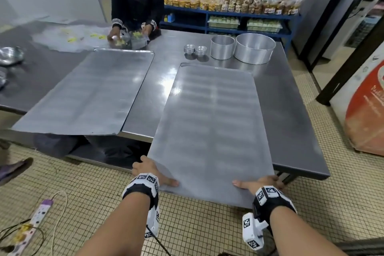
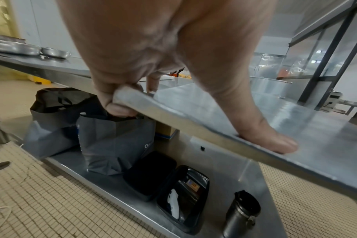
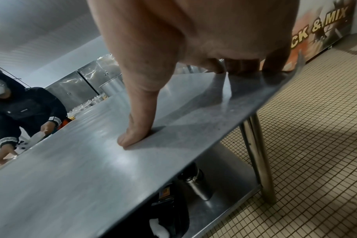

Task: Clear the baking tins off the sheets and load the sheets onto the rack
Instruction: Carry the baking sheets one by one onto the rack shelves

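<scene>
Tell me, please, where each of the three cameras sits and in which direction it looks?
Head: on the head, looking down at the sheet on the table; both forearms show, left hand and right hand gripping its near corners.
Left wrist: along the left hand, toward the shelf under the table.
Right wrist: along the right hand, across the sheet toward another person.
All three share the sheet.

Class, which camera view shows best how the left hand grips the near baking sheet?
The left wrist view: the left hand curls its fingers under the sheet corner, thumb pressing on top. The head view shows only that hand's back at the corner; the right wrist view does not show it.
</scene>
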A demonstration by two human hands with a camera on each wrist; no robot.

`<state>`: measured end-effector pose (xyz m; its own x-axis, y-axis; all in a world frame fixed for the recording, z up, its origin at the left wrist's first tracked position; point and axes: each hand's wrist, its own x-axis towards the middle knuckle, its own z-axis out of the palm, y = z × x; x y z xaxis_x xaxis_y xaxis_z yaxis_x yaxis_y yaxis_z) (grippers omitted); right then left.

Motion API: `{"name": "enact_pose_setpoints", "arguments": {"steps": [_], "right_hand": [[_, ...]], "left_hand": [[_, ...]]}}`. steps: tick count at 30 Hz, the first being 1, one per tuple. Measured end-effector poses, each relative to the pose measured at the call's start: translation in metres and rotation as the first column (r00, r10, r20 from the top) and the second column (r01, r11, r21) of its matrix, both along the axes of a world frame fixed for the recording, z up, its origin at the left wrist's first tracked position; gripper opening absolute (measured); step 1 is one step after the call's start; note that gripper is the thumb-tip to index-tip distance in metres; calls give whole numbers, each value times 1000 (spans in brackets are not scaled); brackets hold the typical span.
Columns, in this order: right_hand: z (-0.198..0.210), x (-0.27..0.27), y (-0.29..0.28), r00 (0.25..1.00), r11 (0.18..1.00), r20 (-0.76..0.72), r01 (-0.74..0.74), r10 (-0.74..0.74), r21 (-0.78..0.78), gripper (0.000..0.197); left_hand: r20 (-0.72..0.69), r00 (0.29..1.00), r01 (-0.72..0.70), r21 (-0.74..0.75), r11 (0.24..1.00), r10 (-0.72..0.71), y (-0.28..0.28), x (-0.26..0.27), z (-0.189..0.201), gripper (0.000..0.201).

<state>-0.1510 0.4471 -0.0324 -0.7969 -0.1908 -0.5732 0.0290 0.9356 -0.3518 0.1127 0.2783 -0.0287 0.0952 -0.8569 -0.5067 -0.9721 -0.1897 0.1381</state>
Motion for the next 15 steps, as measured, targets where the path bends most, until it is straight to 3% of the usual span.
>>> {"name": "enact_pose_setpoints", "arguments": {"steps": [15], "right_hand": [[1, 137, -96, 993, 993, 26, -114, 113, 34, 168]], "left_hand": [[2, 999, -49, -18, 999, 49, -74, 154, 14, 142]]}}
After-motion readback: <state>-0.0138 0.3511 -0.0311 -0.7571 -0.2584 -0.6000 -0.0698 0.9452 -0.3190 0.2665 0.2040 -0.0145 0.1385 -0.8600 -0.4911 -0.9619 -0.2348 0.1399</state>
